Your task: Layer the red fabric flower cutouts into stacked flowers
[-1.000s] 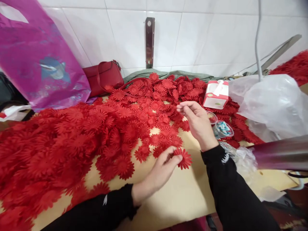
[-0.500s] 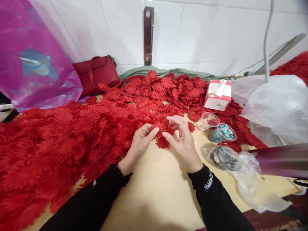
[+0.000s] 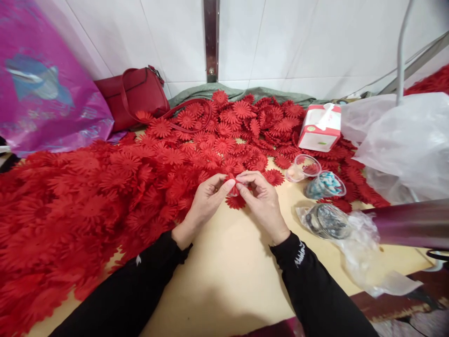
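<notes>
Both pinching one red fabric flower above the counter, left hand and right hand together; could easily tear a thin petal if tugged apart too hard.

Single head-worn view; looks forward and down, close over the table.

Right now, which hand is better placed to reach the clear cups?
Right. The right hand lies nearer the clear cups; the left hand is on the far side of the red flower both pinch.
</notes>
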`<move>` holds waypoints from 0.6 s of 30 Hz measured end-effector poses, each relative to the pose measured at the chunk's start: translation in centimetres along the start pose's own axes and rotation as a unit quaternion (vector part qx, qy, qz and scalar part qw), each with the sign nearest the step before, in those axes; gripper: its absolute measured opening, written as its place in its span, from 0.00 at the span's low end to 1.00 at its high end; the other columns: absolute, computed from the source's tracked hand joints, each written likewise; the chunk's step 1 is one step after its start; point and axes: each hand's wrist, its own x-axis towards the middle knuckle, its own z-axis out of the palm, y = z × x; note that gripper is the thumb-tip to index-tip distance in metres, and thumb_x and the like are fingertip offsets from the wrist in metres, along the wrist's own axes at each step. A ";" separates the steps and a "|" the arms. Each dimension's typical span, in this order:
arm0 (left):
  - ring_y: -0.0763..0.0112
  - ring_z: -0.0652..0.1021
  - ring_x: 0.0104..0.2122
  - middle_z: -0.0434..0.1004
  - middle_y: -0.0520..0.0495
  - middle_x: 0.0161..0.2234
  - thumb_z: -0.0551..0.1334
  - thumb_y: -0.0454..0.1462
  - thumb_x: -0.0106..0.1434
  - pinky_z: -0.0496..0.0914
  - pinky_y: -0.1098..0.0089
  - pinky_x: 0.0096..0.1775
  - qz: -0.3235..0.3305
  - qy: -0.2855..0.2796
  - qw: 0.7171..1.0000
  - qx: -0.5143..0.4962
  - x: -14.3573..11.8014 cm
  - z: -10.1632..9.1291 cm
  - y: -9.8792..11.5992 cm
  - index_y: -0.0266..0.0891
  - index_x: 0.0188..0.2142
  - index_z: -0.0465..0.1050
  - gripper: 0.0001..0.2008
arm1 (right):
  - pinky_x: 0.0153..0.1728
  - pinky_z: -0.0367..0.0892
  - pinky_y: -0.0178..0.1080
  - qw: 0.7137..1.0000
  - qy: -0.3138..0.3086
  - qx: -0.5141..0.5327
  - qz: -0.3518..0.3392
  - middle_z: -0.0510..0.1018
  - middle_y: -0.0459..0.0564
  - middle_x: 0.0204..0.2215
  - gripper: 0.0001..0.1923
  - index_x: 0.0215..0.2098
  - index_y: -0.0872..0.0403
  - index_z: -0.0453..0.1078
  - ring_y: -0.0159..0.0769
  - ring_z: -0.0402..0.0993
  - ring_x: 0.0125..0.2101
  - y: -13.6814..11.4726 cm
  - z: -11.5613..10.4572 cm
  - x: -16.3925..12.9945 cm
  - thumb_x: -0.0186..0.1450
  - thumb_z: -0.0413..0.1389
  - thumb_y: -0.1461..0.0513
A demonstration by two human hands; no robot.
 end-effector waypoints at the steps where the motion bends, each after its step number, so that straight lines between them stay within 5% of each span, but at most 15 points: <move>1: 0.71 0.75 0.32 0.78 0.50 0.32 0.66 0.54 0.67 0.72 0.70 0.39 -0.006 -0.010 1.000 -0.012 0.0 0.0 -0.1 0.38 0.35 0.77 0.21 | 0.54 0.72 0.44 1.000 0.012 -0.002 0.000 0.78 0.51 0.45 0.03 0.41 0.49 0.78 0.38 0.77 0.49 0.1 -0.1 0.1 0.69 0.61 0.63; 5: 0.67 0.80 0.34 0.82 0.46 0.35 0.65 0.54 0.67 0.76 0.67 0.43 -0.040 -0.022 0.996 -0.078 0.0 -0.1 -0.9 0.37 0.37 0.80 0.21 | 0.56 0.71 0.45 0.997 0.031 -0.060 -0.029 0.80 0.51 0.44 0.03 0.40 0.50 0.78 0.39 0.78 0.48 0.0 -0.7 0.2 0.70 0.61 0.64; 10: 0.69 0.81 0.31 0.83 0.47 0.33 0.68 0.51 0.65 0.78 0.67 0.41 -0.040 -0.025 0.996 -0.072 0.1 -0.1 -1.3 0.37 0.38 0.82 0.18 | 0.46 0.73 0.42 0.984 0.041 -0.156 -0.076 0.80 0.49 0.38 0.05 0.40 0.50 0.76 0.38 0.78 0.41 -0.4 -0.6 0.1 0.72 0.57 0.64; 18: 0.69 0.80 0.34 0.84 0.49 0.34 0.70 0.41 0.62 0.76 0.69 0.44 -0.027 -0.057 0.997 -0.050 0.4 -0.1 -0.4 0.39 0.38 0.84 0.08 | 0.44 0.72 0.41 0.990 0.056 -0.130 -0.026 0.80 0.48 0.36 0.06 0.40 0.50 0.74 0.38 0.78 0.40 -0.2 0.0 -0.3 0.74 0.55 0.61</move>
